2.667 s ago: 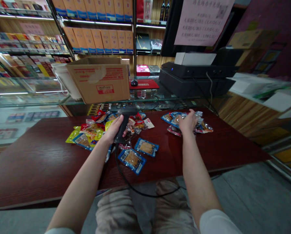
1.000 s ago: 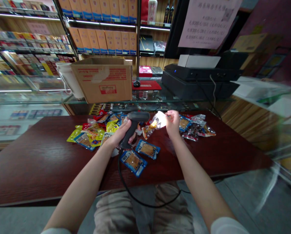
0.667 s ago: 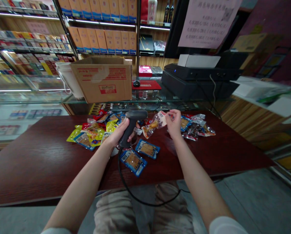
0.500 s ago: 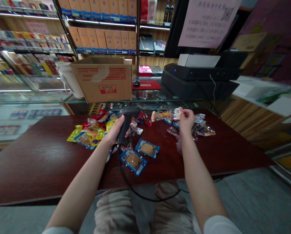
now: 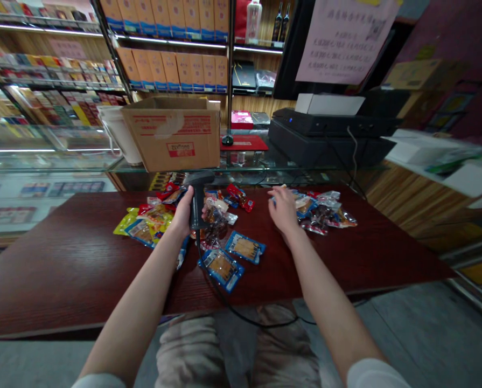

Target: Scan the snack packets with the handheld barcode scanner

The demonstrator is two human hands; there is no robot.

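My left hand [image 5: 183, 211] is wrapped round the handle of a black barcode scanner [image 5: 197, 202], its head raised over a pile of snack packets. Yellow packets [image 5: 128, 220] lie to the left of that hand. A red packet [image 5: 241, 198] sits just right of the pile. Nearer to me, two blue snack packets [image 5: 245, 246] lie flat on the brown table. My right hand [image 5: 283, 207] hovers at the left edge of a second pile of packets [image 5: 325, 209], fingers apart and holding nothing that I can see.
Behind the table [image 5: 83, 285] a glass counter carries an open cardboard box [image 5: 176, 137], a white bucket [image 5: 121, 134] and a black machine [image 5: 329, 132]. The scanner's cable [image 5: 241, 317] hangs over the front edge. Stocked shelves stand at the back.
My right hand has let go of the clear packet with orange contents and moved left, its fingers spreading. My left hand has drawn the scanner slightly left.
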